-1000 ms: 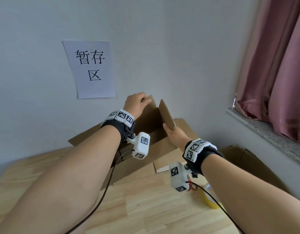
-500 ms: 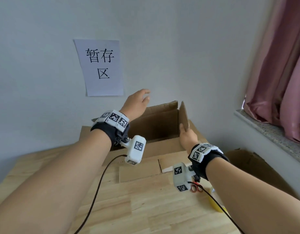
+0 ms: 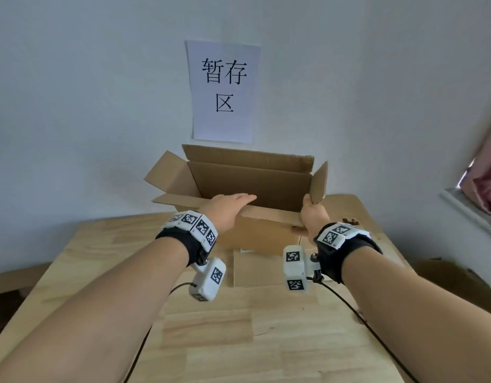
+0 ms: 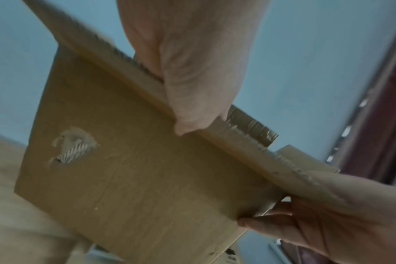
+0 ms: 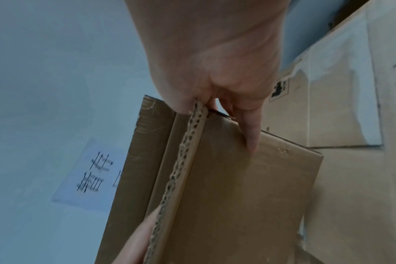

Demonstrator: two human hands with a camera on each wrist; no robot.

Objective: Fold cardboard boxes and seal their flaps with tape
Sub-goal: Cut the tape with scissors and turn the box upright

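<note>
A brown cardboard box stands open on the wooden table, against the wall, its flaps raised. My left hand lies over the near flap with straight fingers pointing into the box. In the left wrist view its thumb presses on the flap's fold above the front wall. My right hand pinches the lower corner of the upright right flap. The right wrist view shows that flap held between thumb and fingers. No tape is in view.
A paper sign hangs on the wall behind the box. Flat cardboard lies on the table under the box's front. More cardboard sits low at the right, below a sill and pink curtain. Cables trail from both wrists.
My left hand let go of the far flap, lifted, and came down onto the near flap. The box now stands square and centred in view. My right hand kept its hold on the right flap.
</note>
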